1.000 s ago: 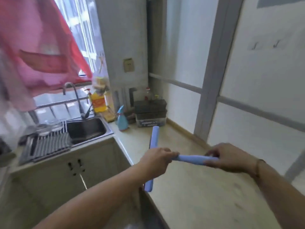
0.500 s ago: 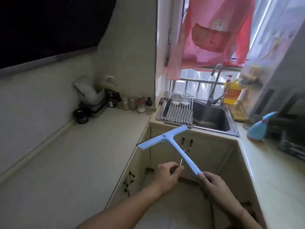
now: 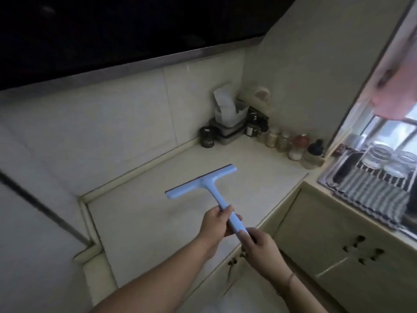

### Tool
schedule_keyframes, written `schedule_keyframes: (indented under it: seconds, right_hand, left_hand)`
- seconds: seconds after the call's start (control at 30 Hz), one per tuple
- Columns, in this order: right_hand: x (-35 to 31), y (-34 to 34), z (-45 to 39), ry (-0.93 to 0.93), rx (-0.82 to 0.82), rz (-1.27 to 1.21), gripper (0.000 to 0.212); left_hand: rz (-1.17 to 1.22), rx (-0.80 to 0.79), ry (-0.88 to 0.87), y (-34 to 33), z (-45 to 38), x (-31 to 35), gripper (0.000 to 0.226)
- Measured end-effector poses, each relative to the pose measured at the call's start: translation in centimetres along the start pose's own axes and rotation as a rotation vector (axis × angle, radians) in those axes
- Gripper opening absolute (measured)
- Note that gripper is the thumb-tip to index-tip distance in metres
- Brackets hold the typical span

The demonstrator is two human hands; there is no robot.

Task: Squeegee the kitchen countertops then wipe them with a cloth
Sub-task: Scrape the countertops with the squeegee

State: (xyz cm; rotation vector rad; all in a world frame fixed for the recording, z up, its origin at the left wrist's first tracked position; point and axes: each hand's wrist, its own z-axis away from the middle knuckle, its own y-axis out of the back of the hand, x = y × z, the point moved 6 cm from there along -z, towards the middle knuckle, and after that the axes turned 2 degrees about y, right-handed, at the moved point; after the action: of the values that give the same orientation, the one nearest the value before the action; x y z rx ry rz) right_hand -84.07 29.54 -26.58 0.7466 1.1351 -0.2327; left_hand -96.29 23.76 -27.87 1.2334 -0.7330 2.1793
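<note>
You're gripping the blue squeegee (image 3: 203,184) w/ both hands, left hand (image 3: 215,224) and right hand (image 3: 259,249) clenching its handle, over the countertop (image 3: 144,213). Squeegee step is starting; next, probably lower the blade & pull.

Light-blue T-shaped squeegee (image 3: 203,185) over pale countertop (image 3: 140,218).

A home kitchen is shown. A pale L-shaped bench (image 3: 140,222) is backed by tiled walls, with cupboard doors (image 3: 352,251) set beneath its front edge. To the right of the bench a steel sink (image 3: 327,177) is seen, with a striped drying mat (image 3: 372,195) and upturned glass jars (image 3: 381,157) on it. Spice jars (image 3: 284,141) and bottles are lined along the bench's far corner.
</note>
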Motion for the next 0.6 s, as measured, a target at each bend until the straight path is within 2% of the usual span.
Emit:
schedule_keyframes:
  seconds: [0.13,0.27,0.33,0.47,0.6]
  right_hand:
    - [-0.8,-2.9,-3.3,-0.050,-0.210,-0.158,0.028]
    - [-2.0,-7.0,-4.7,-0.301,-0.588,-0.435,0.027]
    - [-3.2,-9.1,-5.1,-0.359,-0.718,-0.495,0.031]
    - [-4.9,-14.1,-6.5,-0.323,-0.730,-0.354,0.034]
    - [-7.4,-20.0,-7.8,-0.226,-0.698,-0.285,0.025]
  left_hand:
    - [0.069,0.176,0.014,3.1,-0.7,0.7,0.023]
    - [0.213,0.335,0.037,6.5,-0.8,1.3,0.021]
    - [0.294,0.399,0.046,8.6,-1.1,1.6,0.019]
    - [0.448,0.541,0.052,14.0,-0.8,1.9,0.019]
    - [0.506,0.589,0.059,20.1,-1.0,2.4,0.016]
